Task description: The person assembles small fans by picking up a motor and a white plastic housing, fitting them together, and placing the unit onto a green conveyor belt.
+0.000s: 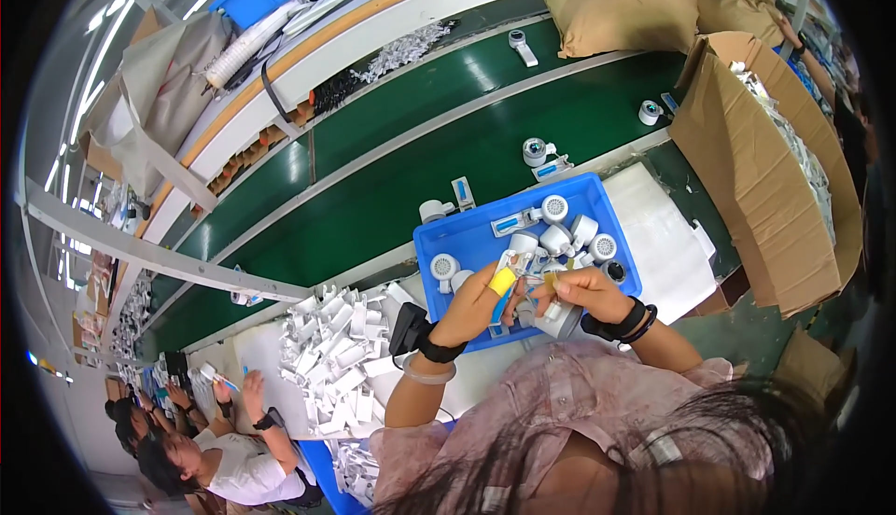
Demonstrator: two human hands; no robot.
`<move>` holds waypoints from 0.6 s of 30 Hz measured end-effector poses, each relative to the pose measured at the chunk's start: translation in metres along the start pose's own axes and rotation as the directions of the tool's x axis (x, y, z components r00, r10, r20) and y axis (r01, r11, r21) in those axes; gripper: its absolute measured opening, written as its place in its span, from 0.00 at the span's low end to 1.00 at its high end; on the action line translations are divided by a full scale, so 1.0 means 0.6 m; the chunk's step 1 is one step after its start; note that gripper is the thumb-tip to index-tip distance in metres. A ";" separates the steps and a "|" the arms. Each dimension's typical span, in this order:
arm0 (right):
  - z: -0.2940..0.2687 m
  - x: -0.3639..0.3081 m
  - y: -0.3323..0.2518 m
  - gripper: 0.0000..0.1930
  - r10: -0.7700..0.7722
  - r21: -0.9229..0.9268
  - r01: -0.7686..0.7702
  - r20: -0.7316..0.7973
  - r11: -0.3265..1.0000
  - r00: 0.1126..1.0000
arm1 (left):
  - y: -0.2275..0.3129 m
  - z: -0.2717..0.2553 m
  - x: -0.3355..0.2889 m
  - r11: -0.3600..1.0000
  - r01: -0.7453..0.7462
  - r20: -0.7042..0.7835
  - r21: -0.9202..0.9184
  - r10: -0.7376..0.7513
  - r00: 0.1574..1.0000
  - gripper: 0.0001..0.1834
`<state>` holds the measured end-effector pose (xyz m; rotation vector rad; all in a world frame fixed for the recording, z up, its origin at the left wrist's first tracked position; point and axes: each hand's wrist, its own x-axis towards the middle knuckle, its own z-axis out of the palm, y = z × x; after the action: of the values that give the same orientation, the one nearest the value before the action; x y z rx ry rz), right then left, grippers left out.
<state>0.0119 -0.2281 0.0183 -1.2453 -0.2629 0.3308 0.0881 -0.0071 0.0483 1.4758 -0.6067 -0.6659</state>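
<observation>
My left hand (467,312) is closed around a small yellow-and-blue item (502,282), its kind unclear; thin wires or small parts show beside it. Close by, my right hand (595,293) pinches something small and yellowish that I cannot make out. A white round-headed unit (558,321) sits just below the right fingers, partly hidden by them. Both hands are over the near side of a blue plastic bin (618,226). Inside it lie several white round units with grilles, such as the grille head (554,208), and a flat white piece with a blue strip (510,224).
White plastic casings (327,352) are heaped left of the bin. Beyond runs a green conveyor belt (373,184) carrying several white units (535,151). A tall open cardboard box (747,179) stands at right. Other people (243,459) work at the lower left. A metal post (168,252) crosses the left.
</observation>
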 end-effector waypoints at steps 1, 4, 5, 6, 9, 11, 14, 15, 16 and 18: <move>-0.002 -0.001 0.000 0.20 -0.023 -0.012 0.023 0.000 1.000 1.000 | -0.003 0.001 -0.003 0.998 0.040 0.008 -0.040 -0.040 0.999 0.17; -0.004 -0.006 0.004 0.11 -0.016 -0.083 0.013 -0.038 0.996 0.999 | 0.000 0.011 -0.019 0.999 -0.021 -0.059 0.026 0.023 0.998 0.16; -0.004 -0.007 0.005 0.08 -0.006 -0.165 -0.001 -0.047 0.986 0.999 | 0.005 0.015 -0.025 0.995 -0.046 -0.106 0.093 0.056 0.993 0.15; -0.003 -0.008 0.011 0.08 -0.020 -0.251 0.003 -0.069 0.968 0.997 | 0.010 0.020 -0.029 0.995 -0.047 -0.108 0.088 0.057 0.992 0.15; 0.011 -0.011 0.020 0.05 -0.138 -0.501 -0.007 -0.252 0.865 0.958 | 0.012 0.035 -0.039 0.991 0.057 -0.136 0.118 -0.041 0.990 0.15; 0.023 -0.006 0.032 0.06 -0.205 -0.430 0.046 -0.332 0.902 0.921 | -0.005 0.055 -0.042 0.968 -0.093 -0.238 0.234 0.149 0.960 0.16; 0.043 0.000 0.026 0.06 -0.246 -0.297 0.130 -0.397 0.946 0.884 | -0.036 0.068 -0.040 0.998 -0.057 -0.339 0.040 0.067 0.938 0.14; 0.046 0.000 0.020 0.06 -0.242 -0.238 0.158 -0.385 0.958 0.890 | -0.041 0.070 -0.037 0.998 -0.057 -0.344 0.034 0.066 0.937 0.14; 0.046 -0.002 0.018 0.08 -0.246 -0.259 0.159 -0.348 0.953 0.905 | -0.045 0.071 -0.036 0.997 -0.069 -0.354 -0.015 0.059 0.933 0.14; 0.045 -0.006 0.009 0.09 -0.305 -0.434 0.160 -0.288 0.886 0.908 | -0.050 0.075 -0.036 0.994 -0.082 -0.367 -0.067 0.051 0.929 0.14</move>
<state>-0.0018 -0.2043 0.0214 -1.6338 -0.1764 -0.1732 0.0396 -0.0220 0.0195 1.4486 -0.3350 -0.3444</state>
